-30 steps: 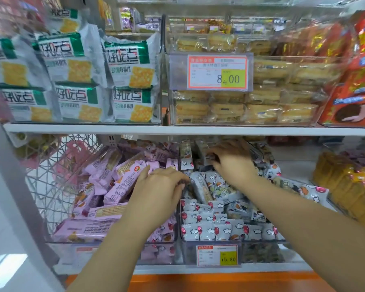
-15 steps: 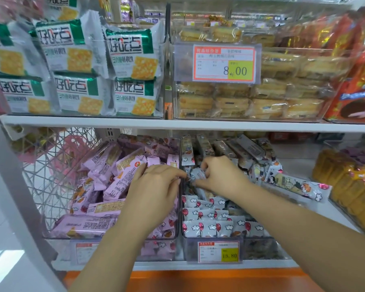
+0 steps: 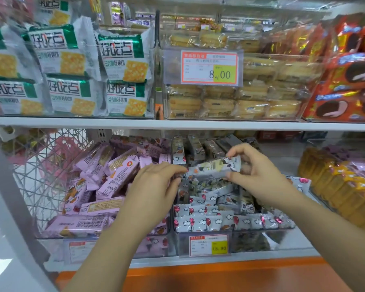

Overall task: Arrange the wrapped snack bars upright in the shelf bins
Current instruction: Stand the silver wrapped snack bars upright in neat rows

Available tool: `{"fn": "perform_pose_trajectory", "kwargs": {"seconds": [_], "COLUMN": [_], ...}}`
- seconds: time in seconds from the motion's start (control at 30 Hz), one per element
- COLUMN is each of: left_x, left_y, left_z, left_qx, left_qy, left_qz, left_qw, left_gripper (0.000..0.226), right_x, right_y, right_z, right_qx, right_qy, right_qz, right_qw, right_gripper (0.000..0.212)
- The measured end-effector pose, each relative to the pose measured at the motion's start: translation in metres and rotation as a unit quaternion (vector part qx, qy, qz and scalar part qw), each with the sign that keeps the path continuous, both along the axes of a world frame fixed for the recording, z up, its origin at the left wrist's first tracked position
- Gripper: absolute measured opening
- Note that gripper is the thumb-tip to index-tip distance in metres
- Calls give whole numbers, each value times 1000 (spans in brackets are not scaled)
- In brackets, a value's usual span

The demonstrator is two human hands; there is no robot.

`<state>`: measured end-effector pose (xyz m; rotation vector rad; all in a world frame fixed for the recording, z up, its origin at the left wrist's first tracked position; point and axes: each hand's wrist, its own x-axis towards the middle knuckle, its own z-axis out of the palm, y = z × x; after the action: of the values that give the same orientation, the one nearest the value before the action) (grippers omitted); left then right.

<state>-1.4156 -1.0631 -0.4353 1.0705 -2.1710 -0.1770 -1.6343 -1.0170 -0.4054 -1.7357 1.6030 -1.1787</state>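
Grocery aisle, lower shelf: a person's right hand [image 3: 259, 175] pinches a white-wrapped snack bar [image 3: 213, 168] by its right end, thumb below and fingers above. It holds the bar level in the air straight above the yellow price tag [image 3: 209, 245] marked 15.80. The left hand [image 3: 154, 186], up and to the left of the tag, has bent fingers whose tips meet the bar's other end. The back of the hand hides them, so whether they grip the wrapper cannot be told.

Directly above the tag sits the clear bin [image 3: 257, 239] of matching bars. A front row [image 3: 200, 223] stands on end, those behind lie jumbled, and both forearms cover parts of the pile. More bars [image 3: 195, 147] stand upright at the bin's far back, partly behind the held one.

Left of the tag, a second bin [image 3: 55, 247] holds pink-wrapped bars [image 3: 116, 175] heaped at all angles; its own label is blurred past reading. Farther left, a white wire basket [image 3: 46, 165] is crossed by a pale, out-of-focus upright [image 3: 9, 207]. Right of the tag, yellow packs [image 3: 333, 186] run off the frame.

High above the tag, over the white shelf board [image 3: 177, 124], stand green-and-white cracker packs [image 3: 122, 60]. Beside them are clear-wrapped cakes [image 3: 261, 95] behind a second tag [image 3: 209, 67] marked 8.00, and red packs [image 3: 346, 81] cropped at the edge. The small print on both tags is too fine to read. Below the yellow tag runs an orange ledge [image 3: 219, 270].
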Motion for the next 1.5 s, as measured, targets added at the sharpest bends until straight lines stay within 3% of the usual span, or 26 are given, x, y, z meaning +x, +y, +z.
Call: {"fn": "perform_pose_trajectory", "kwargs": {"seconds": [0.17,0.33,0.43,0.53,0.67,0.8,0.97,1.17,1.4,1.5], "left_x": [-9,-10,-13,-18,-27,-36,-20,1,2,6], "left_y": [14,19,20,21,25,30,16,-6,-14,-18], "left_z": [6,17,20,20,22,24,26,9,1,-1], "left_qx": [89,189,251,261,206,188,174,140,104,92], "left_qy": [68,195,274,299,266,221,217,126,53,31], "left_qz": [-51,-82,-113,-124,-150,-175,-106,1,43,46], "left_qw": [992,959,921,909,930,941,955,982,992,994], "left_gripper": [37,38,40,37,41,47,32,24,22,22], "right_x": [-2,1,4,3,1,4,-5,-5,25,32], "right_y": [26,33,32,30,30,31,21,-8,-62,-71], "right_z": [4,6,5,6,11,17,10,-9,-35,-37], "right_qx": [3,-10,-7,0,-13,-10,-14,-15,4,33], "right_qy": [-102,-158,-155,-96,17,129,132,147,124,113], "right_qz": [26,37,50,70,36,34,-1,-53,-41,-7], "right_qw": [994,987,987,993,999,991,991,988,991,993], "right_gripper": [29,31,32,30,24,39,53,36,38,51]}}
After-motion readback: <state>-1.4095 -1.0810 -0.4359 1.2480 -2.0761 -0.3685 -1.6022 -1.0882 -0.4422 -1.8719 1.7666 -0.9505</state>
